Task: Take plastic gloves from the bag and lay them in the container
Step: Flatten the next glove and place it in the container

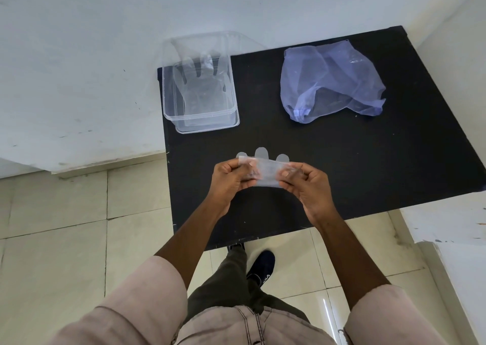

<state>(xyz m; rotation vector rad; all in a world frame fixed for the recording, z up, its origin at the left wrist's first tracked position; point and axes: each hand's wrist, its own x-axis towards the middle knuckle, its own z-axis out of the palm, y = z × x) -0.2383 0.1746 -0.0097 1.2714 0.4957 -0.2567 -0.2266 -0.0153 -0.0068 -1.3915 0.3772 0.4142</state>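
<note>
Static cling is our likely trouble: we pinch one clear glove between left hand and right hand above the black table, and it may stick to our fingers instead of settling flat in the container, which already holds a glove, left of the bag.

glove in hands: its ends are covered by the left hand and right hand; only three finger tips poke out above, the rest of its shape cannot be told.
gloves in container: seen through clear walls; how many lie there cannot be told.
bag: translucent; what is inside cannot be told.
table: its right corner runs off the picture's edge.
shoe: partly hidden behind the trouser leg.
sleeves: cut off by the bottom edge.
</note>
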